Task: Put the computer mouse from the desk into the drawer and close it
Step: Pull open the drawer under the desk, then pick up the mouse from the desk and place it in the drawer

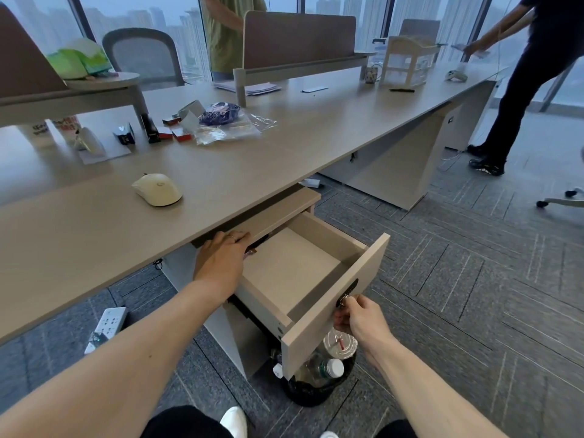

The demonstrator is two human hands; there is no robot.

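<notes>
writing: cup (68,128) at the worktop's back left has red print, too blurred to read; mouse carries a small round logo, unreadable.
worktop: long light wood-look worktop (284,147), with low divider screens across the back.
room: grey patterned carpet, floor-to-ceiling windows onto hazy towers, a mesh chair (142,55) behind the worktop, two other people standing at the far side.
mouse: cream computer mouse (157,189) sits on the worktop, well left of the drawer and apart from both your hands.
drawer: drawer (335,311) under the worktop is pulled out; the part of the inside you can see is bare, back corner hidden by your left hand.
left hand: your left hand (221,260) lies palm down over the drawer's rear left edge, just under the worktop lip; fingers curled over something dark there, can't tell what, or whether they grip it.
right hand: your right hand (360,317) is at the drawer front, fingers pinched shut on the key (344,299) in the dark lock plate.
bin: black-lined bin (316,384) on the floor below the drawer front holds plastic bottles and a lidded clear cup.
floor: white power strip (107,327) lies under the worktop, to the left.
clutter: clear plastic bags (227,128), small red-and-white boxes (177,132) and a black stapler (150,129) at the worktop's back left; white desk organiser (407,61) far right.
</notes>
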